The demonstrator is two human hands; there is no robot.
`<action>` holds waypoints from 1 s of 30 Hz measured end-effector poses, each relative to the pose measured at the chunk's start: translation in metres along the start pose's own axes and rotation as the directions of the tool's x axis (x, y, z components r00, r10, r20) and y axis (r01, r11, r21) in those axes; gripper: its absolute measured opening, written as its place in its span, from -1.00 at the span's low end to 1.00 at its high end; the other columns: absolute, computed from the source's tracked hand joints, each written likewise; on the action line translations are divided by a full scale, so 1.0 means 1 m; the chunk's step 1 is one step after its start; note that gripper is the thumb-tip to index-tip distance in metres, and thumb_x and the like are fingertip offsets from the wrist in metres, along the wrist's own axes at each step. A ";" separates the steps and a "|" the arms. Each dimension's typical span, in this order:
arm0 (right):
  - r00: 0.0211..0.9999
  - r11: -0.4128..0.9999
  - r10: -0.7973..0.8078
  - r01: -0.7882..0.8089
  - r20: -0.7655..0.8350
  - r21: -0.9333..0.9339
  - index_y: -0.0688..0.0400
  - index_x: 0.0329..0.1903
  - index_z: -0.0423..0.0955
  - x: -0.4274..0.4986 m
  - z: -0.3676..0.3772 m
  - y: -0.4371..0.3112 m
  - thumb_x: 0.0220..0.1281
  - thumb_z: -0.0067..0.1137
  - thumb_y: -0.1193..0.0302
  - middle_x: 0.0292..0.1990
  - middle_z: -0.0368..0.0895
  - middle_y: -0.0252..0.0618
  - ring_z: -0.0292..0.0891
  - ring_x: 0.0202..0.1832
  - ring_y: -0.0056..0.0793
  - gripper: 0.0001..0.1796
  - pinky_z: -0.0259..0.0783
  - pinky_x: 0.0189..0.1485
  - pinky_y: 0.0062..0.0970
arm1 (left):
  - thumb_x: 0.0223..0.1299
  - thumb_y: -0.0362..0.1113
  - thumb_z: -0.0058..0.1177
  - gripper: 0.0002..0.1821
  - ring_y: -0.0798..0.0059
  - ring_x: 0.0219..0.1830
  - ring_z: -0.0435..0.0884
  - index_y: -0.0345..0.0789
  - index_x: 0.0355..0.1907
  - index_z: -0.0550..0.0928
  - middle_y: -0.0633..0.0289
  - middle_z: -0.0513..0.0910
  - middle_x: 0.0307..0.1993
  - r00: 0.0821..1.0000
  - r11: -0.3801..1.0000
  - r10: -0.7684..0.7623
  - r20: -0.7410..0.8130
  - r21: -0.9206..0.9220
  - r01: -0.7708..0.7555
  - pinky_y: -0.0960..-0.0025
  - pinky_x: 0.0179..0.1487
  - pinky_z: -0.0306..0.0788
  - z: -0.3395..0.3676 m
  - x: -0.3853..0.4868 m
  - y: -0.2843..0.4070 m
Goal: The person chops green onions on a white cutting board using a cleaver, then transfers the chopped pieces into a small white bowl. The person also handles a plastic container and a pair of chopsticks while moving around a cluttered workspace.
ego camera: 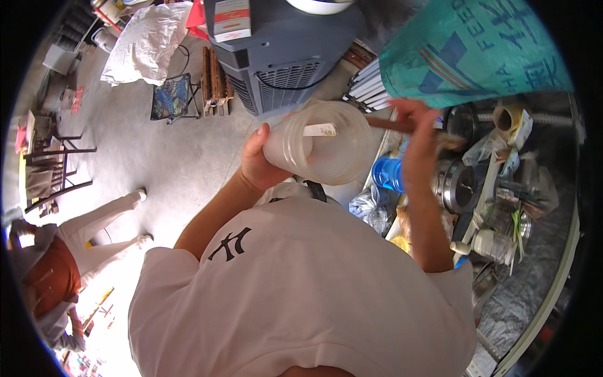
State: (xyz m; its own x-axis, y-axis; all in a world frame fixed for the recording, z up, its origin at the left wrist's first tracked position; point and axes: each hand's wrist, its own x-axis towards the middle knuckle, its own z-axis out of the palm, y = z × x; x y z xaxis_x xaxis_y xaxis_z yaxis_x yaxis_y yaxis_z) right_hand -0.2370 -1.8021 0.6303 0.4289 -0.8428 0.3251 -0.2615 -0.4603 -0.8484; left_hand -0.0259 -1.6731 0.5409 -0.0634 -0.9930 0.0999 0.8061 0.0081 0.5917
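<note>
My left hand (264, 158) grips a translucent plastic jar (351, 155) by its lower part, tilted with its wide mouth to the right. A white strip bearing some writing (320, 129) shows at the jar; whether it is inside or on the wall I cannot tell. To the right of the mouth is my right hand (417, 122), blurred. A brown stick-like thing (388, 124) lies at its fingers and points towards the jar; its far part is blurred. The fingers look curled around it.
A grey air cooler (282, 61) stands ahead, a small box (232, 21) on top. A green woven sack (471, 56) is at the upper right. Shelves at the right hold a steel pot (457, 186), a blue plastic container (388, 174) and bags. Another person (61, 268) is at the far left, near chairs.
</note>
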 end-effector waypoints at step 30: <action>0.314 0.461 -0.703 0.885 0.638 0.072 0.03 -0.25 0.71 0.102 0.089 -0.082 0.01 0.31 0.39 0.30 0.40 -0.14 0.17 0.40 -0.10 -0.82 0.19 0.37 -0.23 | -0.04 0.07 0.26 -0.32 0.33 0.02 0.54 -0.37 0.04 0.48 0.09 0.56 -0.03 0.763 0.818 0.492 -0.419 0.522 -0.241 0.30 0.14 0.39 0.007 -0.049 0.074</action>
State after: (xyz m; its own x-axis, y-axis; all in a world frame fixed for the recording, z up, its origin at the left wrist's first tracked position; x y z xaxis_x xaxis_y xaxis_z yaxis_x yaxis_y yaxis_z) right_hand -0.0948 -1.8251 0.6959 0.8706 0.2364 0.4315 0.3208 -0.9377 -0.1335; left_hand 0.0330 -1.6233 0.5851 0.5948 -0.8032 0.0323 0.3681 0.3078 0.8774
